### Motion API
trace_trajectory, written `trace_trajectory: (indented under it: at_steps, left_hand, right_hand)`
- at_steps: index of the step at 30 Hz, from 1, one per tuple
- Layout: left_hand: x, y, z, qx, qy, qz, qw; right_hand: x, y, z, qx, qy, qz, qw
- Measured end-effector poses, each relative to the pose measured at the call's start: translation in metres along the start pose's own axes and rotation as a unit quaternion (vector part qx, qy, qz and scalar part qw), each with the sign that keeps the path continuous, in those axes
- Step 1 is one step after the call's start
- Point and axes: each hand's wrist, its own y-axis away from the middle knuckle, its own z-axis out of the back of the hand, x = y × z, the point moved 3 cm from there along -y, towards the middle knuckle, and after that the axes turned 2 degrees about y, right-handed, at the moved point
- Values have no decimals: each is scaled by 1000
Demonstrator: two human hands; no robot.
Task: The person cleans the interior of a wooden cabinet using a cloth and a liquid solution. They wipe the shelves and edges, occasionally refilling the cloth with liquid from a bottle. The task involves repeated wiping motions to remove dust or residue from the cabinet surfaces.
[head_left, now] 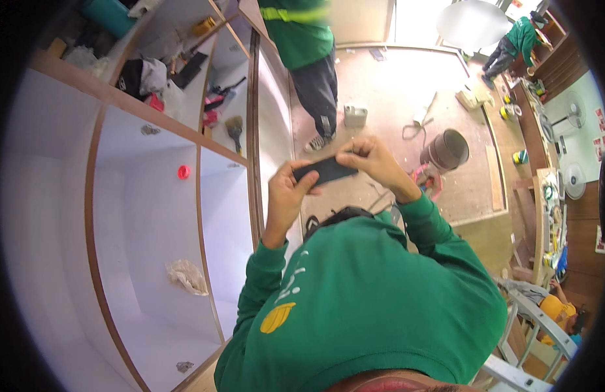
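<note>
Between my two hands is a flat, dark rectangular piece [326, 171], held out in front of my chest. It looks thin, like a folded sheet of sandpaper, but its surface is too blurred to be sure. My left hand [289, 193] grips its left end, thumb lying across the near face. At the other end, my right hand [367, 159] pinches the upper right corner between thumb and fingers. To the left stands an open wooden cabinet [95, 196] with pale compartments. A red ring-shaped object [184, 172] and a crumpled plastic bag [186, 277] are in one compartment.
A co-worker [307, 54] in green stands just ahead; others work at far right. On the floor are a plastic jerrycan [355, 116], a dark bucket [444, 149] and a pink-rimmed container [427, 181]. A brush [234, 131] lies in the cabinet. A metal ladder [533, 338] stands lower right.
</note>
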Motion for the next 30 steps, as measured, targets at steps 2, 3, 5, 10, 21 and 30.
trace_trajectory:
  at_steps: [2,3,5,10,21,30]
  left_hand:
    - [8,0,-8,14,-24,7,1000]
    - [16,1,-12,26,-14,10,1000]
    - [14,4,-28,8,33,-3,999]
    - [27,5,-37,-44,66,25,997]
    - [18,-12,25,-66,120,-31,990]
    - [23,-20,111,-84,161,-56,982]
  right_hand:
    - [-1,5,14,37,25,-6,999]
    - [1,10,17,52,46,-5,998]
    - [-2,15,23,31,8,-5,999]
    - [-17,14,42,14,-15,0,1000]
    - [-1,-8,-16,40,71,-28,996]
    - [-19,-38,-100,-25,1,-38,999]
